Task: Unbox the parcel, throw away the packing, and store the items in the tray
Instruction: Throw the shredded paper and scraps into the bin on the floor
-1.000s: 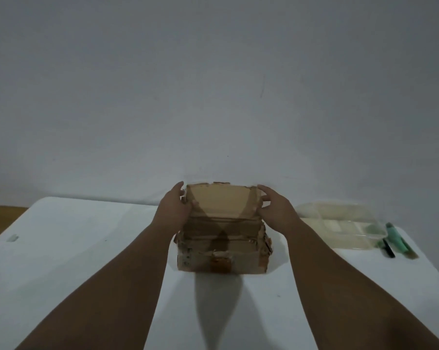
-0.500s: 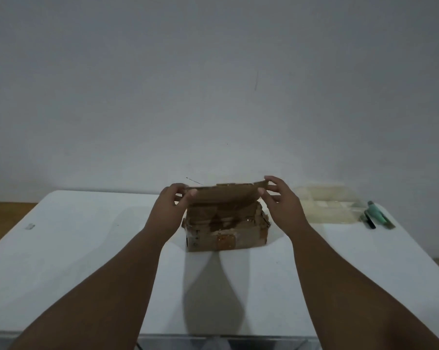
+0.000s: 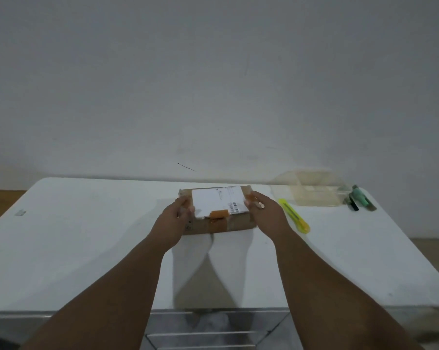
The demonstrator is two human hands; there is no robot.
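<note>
A brown cardboard parcel [image 3: 217, 213] lies flat in the middle of the white table [image 3: 87, 236], with a white shipping label and orange tape on top. My left hand [image 3: 174, 219] grips its left end, fingers curled over the edge. My right hand [image 3: 263, 214] grips its right end the same way. A clear plastic tray [image 3: 311, 192] with compartments stands at the back right of the table.
A yellow box cutter [image 3: 294, 218] lies just right of my right hand. A green marker [image 3: 362, 197] and a black pen [image 3: 352, 202] lie right of the tray. A wall stands behind the table. Metal rails show below the front edge.
The parcel has been turned over: its brown taped side showed before, and the labelled face is up now. The box cutter has come into view beside it. Both hands still hold its ends.
</note>
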